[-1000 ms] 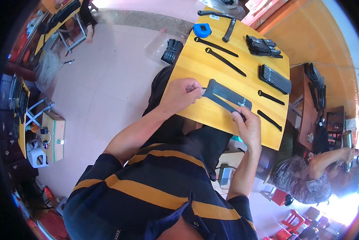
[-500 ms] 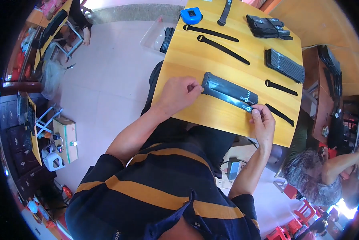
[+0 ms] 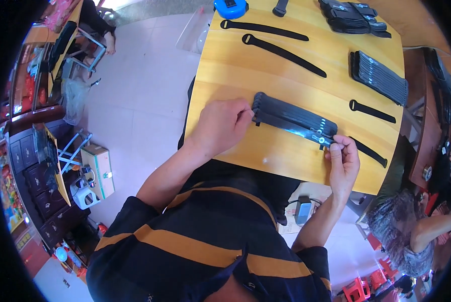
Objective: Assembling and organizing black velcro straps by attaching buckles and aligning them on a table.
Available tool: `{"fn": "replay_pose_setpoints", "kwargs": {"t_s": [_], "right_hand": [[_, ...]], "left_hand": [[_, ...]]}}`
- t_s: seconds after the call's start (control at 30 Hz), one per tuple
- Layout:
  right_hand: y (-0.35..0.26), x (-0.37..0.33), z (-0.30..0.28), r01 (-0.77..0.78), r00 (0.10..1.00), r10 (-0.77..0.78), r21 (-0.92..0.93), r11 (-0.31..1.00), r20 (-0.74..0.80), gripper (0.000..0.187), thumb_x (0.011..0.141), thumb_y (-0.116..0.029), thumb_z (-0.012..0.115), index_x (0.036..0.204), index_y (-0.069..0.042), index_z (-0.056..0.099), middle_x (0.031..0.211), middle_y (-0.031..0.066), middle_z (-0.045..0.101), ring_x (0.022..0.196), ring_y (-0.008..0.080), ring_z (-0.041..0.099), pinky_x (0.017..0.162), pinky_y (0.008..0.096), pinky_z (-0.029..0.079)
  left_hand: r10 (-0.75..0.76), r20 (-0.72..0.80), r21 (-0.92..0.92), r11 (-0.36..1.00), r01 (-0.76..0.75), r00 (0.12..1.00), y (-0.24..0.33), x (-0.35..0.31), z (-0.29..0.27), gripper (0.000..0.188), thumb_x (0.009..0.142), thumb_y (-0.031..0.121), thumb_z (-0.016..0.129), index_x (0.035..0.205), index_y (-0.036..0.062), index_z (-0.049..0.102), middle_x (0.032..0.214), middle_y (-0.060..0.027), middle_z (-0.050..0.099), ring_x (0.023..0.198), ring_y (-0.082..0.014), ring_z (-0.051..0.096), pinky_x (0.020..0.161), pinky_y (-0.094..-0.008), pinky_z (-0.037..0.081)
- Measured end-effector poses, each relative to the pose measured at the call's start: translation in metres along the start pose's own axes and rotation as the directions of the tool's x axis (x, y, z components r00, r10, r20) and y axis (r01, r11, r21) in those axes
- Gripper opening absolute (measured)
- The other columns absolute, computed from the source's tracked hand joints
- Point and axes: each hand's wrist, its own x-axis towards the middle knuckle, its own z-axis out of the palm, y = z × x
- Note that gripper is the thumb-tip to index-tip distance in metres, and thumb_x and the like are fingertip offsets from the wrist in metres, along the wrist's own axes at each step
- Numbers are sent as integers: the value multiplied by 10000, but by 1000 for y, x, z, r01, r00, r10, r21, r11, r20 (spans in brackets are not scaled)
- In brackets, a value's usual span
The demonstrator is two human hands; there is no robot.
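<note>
In front of me on the wooden table lies a row of black hook-and-loop cable straps [image 3: 293,110], side by side and slanting down to the right. Along its near edge is one strap [image 3: 288,130] with a shiny surface and a small pale printed mark. My left hand [image 3: 223,126] is closed in a pinch at the strap's left end; the fingertips partly hide the contact. At the right end my right hand [image 3: 344,161] pinches the same strap between thumb and fingers. A single loose strap [image 3: 370,152] lies just beyond the right hand.
The yellow table [image 3: 235,65] also bears two long straps [image 3: 285,55], a short strap [image 3: 374,111], a stacked strap bundle [image 3: 381,78], a banded bundle [image 3: 353,17] and a blue tape measure [image 3: 230,7]. A plastic tub [image 3: 192,32] stands left; another person [image 3: 401,231] sits at right.
The whole view has shifted, so the table looks nearer. The strap in my hands now sits close against the row's near edge, its right end slightly lower. Both hands keep their pinch.
</note>
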Motion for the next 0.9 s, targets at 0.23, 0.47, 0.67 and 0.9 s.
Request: {"fn": "replay_pose_setpoints", "kwargs": {"t_s": [0.23, 0.47, 0.67, 0.9], "right_hand": [[3, 4, 1, -26, 999, 24, -60, 998, -26, 119, 994, -54, 623, 1102, -7, 632, 820, -25, 579, 725, 56, 525, 655, 196, 444], [1, 3, 3, -60, 998, 59, -82, 995, -20, 143, 1017, -102, 611, 1126, -11, 630, 862, -12, 601, 735, 48, 506, 661, 180, 417], [0, 4, 6, -62, 996, 55, -100, 993, -70, 115, 994, -58, 624, 1088, 6, 639, 821, -16, 582, 696, 50, 509, 619, 187, 429], [0, 6, 9, -76, 994, 66, -114, 991, -88, 110, 993, -60, 625, 1075, 10, 645, 812, -9, 596, 694, 54, 526, 623, 197, 447]], "left_hand": [[-58, 35, -5, 998, 59, 998, 1, 4, 0, 149, 909, 142, 655, 825, 19, 639, 617, -161, 573, 530, -313, 566, 519, -382, 439], [-50, 29, 7, 999, 50, 998, 0, 5, 1, 157, 902, 130, 654, 794, 18, 632, 619, -170, 578, 544, -322, 592, 514, -389, 444], [-29, 19, -18, 999, 29, 999, -2, 6, 3, 153, 897, 129, 654, 788, 25, 632, 602, -166, 566, 530, -322, 587, 506, -391, 439], [-16, 11, -12, 1000, 16, 1000, -1, 8, 2, 167, 896, 127, 654, 772, 22, 614, 581, -164, 543, 502, -312, 560, 495, -386, 427]]}}
